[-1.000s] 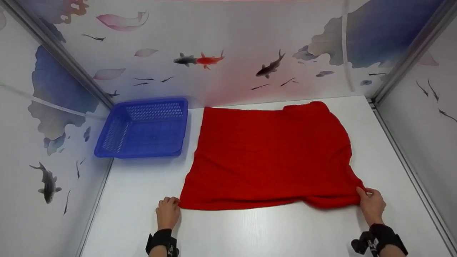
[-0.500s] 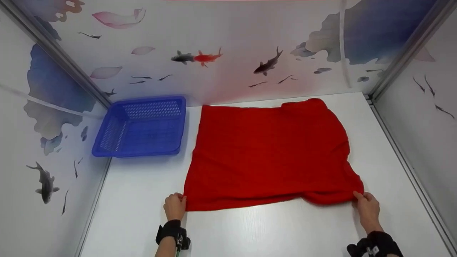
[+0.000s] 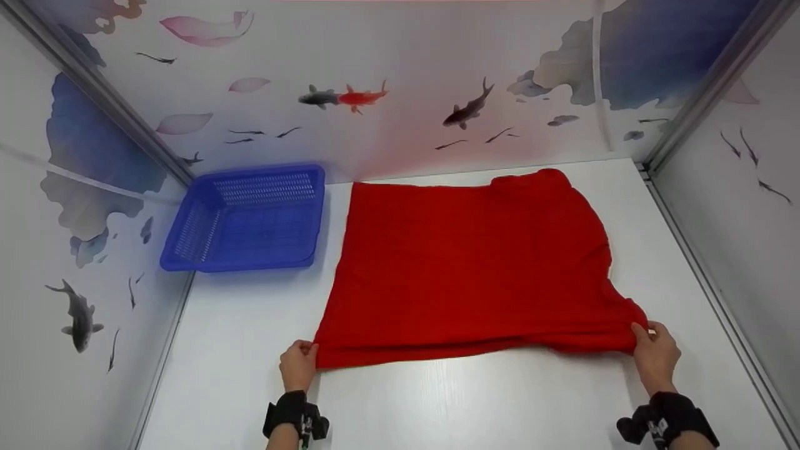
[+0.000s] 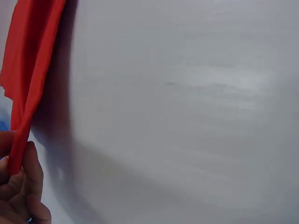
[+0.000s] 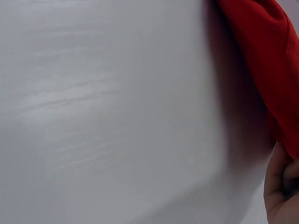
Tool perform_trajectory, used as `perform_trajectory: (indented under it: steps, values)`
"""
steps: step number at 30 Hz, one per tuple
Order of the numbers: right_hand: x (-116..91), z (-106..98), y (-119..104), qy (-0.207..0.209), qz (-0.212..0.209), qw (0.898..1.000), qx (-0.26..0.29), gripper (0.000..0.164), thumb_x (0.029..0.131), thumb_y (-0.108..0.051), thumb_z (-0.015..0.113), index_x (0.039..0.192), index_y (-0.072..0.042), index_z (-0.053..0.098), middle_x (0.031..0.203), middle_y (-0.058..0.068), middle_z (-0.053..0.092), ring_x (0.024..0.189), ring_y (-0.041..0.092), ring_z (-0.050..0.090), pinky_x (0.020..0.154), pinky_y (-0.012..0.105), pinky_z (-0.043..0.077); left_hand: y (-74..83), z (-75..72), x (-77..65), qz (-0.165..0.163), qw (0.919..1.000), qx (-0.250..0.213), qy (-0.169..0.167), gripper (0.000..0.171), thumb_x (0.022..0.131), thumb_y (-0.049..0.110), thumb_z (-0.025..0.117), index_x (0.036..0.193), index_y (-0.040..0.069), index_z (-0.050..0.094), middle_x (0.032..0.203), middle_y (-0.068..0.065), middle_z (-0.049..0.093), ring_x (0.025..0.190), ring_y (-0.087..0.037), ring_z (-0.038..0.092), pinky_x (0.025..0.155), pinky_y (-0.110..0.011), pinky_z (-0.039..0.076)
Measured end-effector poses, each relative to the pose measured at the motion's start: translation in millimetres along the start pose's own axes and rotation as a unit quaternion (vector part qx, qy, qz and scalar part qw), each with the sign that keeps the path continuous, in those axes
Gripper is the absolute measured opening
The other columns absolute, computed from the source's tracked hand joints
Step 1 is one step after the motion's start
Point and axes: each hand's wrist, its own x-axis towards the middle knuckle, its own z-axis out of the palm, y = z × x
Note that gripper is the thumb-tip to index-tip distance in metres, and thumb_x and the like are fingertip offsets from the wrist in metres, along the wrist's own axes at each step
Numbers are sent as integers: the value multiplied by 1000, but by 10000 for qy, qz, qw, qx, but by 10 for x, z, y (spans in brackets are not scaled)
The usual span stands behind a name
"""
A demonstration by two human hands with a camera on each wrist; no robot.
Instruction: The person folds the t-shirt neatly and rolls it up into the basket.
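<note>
A red cloth [image 3: 469, 262] is spread on the white table, its back left corner square and its right side uneven and bulging. Whether it is a garment I cannot tell. At its front left corner my left hand [image 3: 298, 365] pinches the edge; in the left wrist view, the fingers of the left hand [image 4: 21, 191] close on a narrow fold of it. My right hand [image 3: 656, 357] grips the front right corner, and in the right wrist view the right hand [image 5: 280, 191] is partly cut off by the frame. Between the hands the front edge runs in a long crease.
A blue plastic basket [image 3: 250, 269] with perforated sides stands at the back left, apart from the cloth. The white table [image 3: 450, 406] is bounded by printed panels at the back [image 3: 412, 144] and both sides. Each wrist wears a black strap with a camera.
Both hands first drew inward, then spread apart again, the left to the left and the right to the right. The front edge now looks straighter and tauter, with less sag near the right hand.
</note>
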Motion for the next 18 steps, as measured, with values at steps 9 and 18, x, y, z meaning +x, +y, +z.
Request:
perform_trajectory:
  steps: [9, 18]
  values:
    - [-17, 12, 85, 162, -129, 9994, -290, 50, 93, -31, 45, 113, 14, 50, 88, 26, 56, 67, 19, 49, 52, 21, 39, -40, -32, -29, 137, 9992, 134, -347, 17, 81, 12, 66, 81, -5, 65, 74, -14, 65, 70, -29, 61, 62, -38, 47]
    - [-258, 25, 197, -1251, 1018, 9867, 208, 82, 85, -53, 43, 130, 14, 34, 129, 32, 37, 103, 36, 46, 79, 37, 42, -115, -66, -188, -44, 9953, 312, -919, 33, 81, 25, 66, 86, -8, 66, 76, -15, 66, 66, -23, 61, 60, -35, 48]
